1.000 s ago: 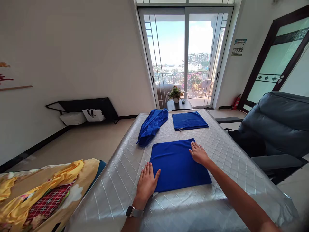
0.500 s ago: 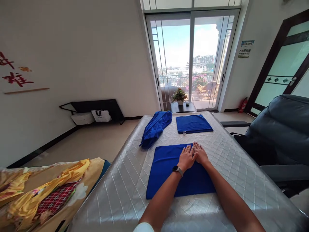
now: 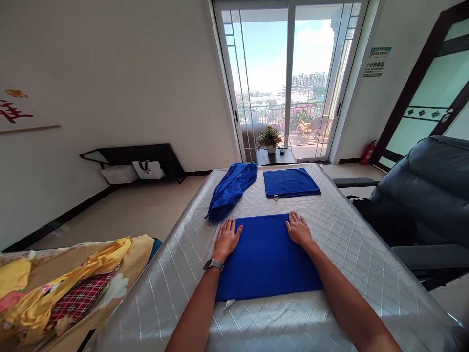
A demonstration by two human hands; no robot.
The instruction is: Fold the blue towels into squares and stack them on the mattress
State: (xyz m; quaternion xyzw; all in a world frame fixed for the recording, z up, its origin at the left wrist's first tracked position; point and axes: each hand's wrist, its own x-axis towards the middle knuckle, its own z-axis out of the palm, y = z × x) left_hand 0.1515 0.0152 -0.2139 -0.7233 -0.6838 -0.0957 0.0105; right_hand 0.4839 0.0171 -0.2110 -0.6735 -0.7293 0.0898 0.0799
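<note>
A blue folded cloth (image 3: 269,259) lies flat on the quilted silvery mattress (image 3: 183,293), a small white tag showing at its near left edge. My left hand (image 3: 226,238) rests flat on the cloth's upper left corner, fingers stretched out. On the upper right corner lies my right hand (image 3: 298,228), also flat with fingers extended. Neither hand grips anything. Farther back sits a second folded blue cloth (image 3: 291,183) with a tag at its front edge. To its left is a crumpled blue cloth (image 3: 232,189).
A bed with a flowered sheet (image 3: 135,266) and yellow garments (image 3: 98,266) stands at the lower left. Right of the mattress is a dark armchair (image 3: 436,190). A small table with a potted plant (image 3: 270,139) stands beyond, before the sliding glass door (image 3: 289,83).
My hands were side by side at the cloth's upper right. My left hand has moved left to the opposite corner, and the cloth's surface looks smoother. The view has shifted slightly.
</note>
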